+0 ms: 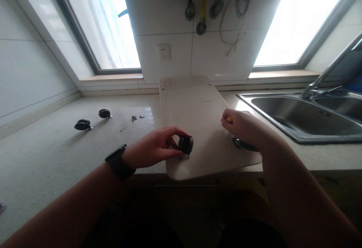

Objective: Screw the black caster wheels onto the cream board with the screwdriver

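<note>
1. Two bare hands are over a pale board [192,116]. The left hand [158,146], coming in from the board's left side, pinches a black caster [186,144] between thumb and fingers near the board's front left corner. The right hand [241,124], over the board's right edge, is curled closed around a yellow item [229,120], of which only a small bit shows.
2. A white tiled wall [175,22] rises beyond the board's far end.
3. A speckled counter [51,172] lies beneath the board and stretches to both sides of it.
4. The board lies flat, its rounded near end jutting past the counter's front edge.
5. A steel sink [325,141] is set to the right of the board.
6. The pinched caster stands wheel uppermost, metal plate down at the board. A second caster [248,146] is at the board's right side, partly hidden by the right arm. Two loose casters [82,124] rest well to the board's left.
7. Small dark screws [134,119] lie in two little clusters between the board and those loose casters.
</note>
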Tool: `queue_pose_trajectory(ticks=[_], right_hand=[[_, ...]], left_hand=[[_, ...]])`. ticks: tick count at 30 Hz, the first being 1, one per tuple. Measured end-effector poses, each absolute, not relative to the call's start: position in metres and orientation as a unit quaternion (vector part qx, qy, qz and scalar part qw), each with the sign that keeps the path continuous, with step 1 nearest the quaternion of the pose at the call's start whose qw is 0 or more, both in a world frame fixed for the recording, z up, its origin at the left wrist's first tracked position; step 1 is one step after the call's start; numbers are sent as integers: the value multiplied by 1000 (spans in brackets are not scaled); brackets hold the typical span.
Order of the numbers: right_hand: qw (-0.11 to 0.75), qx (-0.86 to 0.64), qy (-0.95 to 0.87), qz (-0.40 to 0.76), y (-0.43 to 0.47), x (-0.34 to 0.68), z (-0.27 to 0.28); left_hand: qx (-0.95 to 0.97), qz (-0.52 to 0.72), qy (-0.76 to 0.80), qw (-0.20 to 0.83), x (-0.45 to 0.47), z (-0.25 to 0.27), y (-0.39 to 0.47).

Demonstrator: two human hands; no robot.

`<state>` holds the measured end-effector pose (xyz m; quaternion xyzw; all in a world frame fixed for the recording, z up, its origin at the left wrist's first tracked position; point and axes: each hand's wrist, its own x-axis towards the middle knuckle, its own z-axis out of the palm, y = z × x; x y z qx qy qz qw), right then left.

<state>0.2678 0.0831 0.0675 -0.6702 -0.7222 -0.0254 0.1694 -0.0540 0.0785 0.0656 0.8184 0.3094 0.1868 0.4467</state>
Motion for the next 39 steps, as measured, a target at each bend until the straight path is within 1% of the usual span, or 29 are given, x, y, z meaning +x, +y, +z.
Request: queue_pose_trajectory(ticks=[4,12,20,27,30,33,35,39], right_hand=[[171,-672,-720,-25,83,267,68],[166,-678,-716,-26,78,265,71],[164,-681,-713,-27,79,264,71],[168,-677,-716,-36,79,266,69],[170,-666,-725,-43,79,265,69],[172,-646,-741,-58,79,263,73],[182,-613,-764,-90,77,261,77],[194,-485,-834,-176,64,252,86]], left_hand=[[827,177,304,439,-55,66,79],[862,163,278,392,-56,70,78],[862,162,280,389,-56,67,79],[890,160,271,330,-57,69,80],[895,159,267,320,-57,69,81],[896,162,261,321,-58,67,82],[895,166,260,321,-58,67,82],[895,168,263,319,-57,67,81]])
